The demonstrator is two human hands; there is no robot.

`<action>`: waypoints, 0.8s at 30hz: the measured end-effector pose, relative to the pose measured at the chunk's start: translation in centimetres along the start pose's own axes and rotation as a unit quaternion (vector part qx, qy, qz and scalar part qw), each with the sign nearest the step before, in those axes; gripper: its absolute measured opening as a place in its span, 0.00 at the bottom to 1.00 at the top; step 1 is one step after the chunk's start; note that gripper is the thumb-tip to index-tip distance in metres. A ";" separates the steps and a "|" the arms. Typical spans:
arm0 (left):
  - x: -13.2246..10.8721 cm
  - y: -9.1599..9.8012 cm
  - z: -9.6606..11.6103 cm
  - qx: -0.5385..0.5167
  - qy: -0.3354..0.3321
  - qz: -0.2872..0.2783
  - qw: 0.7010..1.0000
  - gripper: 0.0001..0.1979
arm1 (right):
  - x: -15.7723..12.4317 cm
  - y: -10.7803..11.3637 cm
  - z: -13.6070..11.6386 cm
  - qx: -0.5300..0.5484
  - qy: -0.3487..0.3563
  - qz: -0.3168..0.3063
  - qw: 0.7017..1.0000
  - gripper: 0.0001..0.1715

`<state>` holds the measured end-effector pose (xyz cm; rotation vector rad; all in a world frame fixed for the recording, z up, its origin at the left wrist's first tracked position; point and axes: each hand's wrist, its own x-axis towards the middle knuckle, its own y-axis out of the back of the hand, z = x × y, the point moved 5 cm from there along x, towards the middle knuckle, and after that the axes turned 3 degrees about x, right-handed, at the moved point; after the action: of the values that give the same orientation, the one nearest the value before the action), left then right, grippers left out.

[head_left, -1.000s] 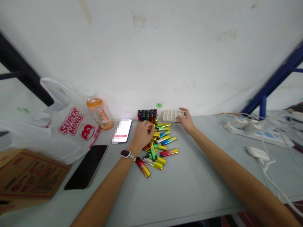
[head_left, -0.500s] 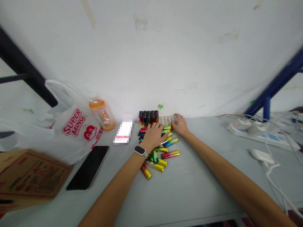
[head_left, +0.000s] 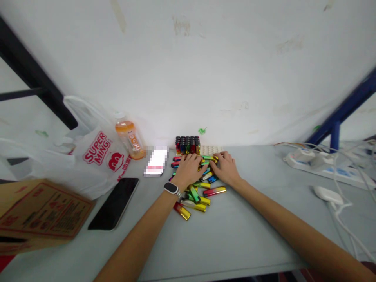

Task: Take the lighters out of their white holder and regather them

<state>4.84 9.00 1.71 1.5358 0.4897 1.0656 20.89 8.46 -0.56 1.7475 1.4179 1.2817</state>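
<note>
A loose pile of shiny coloured lighters (head_left: 202,185) lies on the grey table. My left hand (head_left: 189,170), with a smart band on its wrist, rests palm down over the pile's left side, fingers stretched forward. On the right side of the pile is my right hand (head_left: 226,169), fingers spread and thumb pointing toward the lighters. Behind my left hand, several lighters (head_left: 187,145) stand upright in a tight block. A pale tray with rows of holes (head_left: 211,150) extends right from that block, partly hidden by my right hand. Some lighters are hidden under my hands.
To the left are a phone (head_left: 114,203), a blurred-out bright screen (head_left: 157,160), an orange drink bottle (head_left: 129,137), a white plastic bag (head_left: 96,156) and a cardboard box (head_left: 44,215). A power strip (head_left: 329,166) with cables and a white plug (head_left: 327,194) lie on the right.
My right hand has come back from the holed tray toward the pile, closer to my left hand. My left hand stays over the lighters. The view has shifted slightly.
</note>
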 end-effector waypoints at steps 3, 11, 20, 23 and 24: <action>-0.4 0.2 -0.5 -0.011 0.001 0.009 1.000 0.20 | -0.6 -0.3 -1.4 -0.019 -0.004 0.006 1.000 0.25; -1.4 1.2 -1.4 -0.020 0.007 0.024 0.999 0.19 | -0.8 -0.6 -3.4 -0.015 0.012 0.018 1.000 0.24; -1.8 1.3 -1.7 -0.012 0.022 0.024 0.999 0.14 | -0.9 -1.4 -4.5 0.020 0.043 -0.011 0.999 0.25; -2.0 1.6 -2.1 -0.027 0.039 0.036 0.998 0.13 | -0.9 -1.3 -4.5 -0.018 0.014 0.011 1.000 0.29; -2.0 1.6 -2.2 -0.030 0.044 0.039 0.998 0.13 | -0.9 -1.2 -4.6 -0.027 0.015 0.011 0.999 0.28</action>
<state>1.63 8.23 2.36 1.4703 0.4579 1.2020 16.22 7.25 -0.09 1.7202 1.3719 1.3504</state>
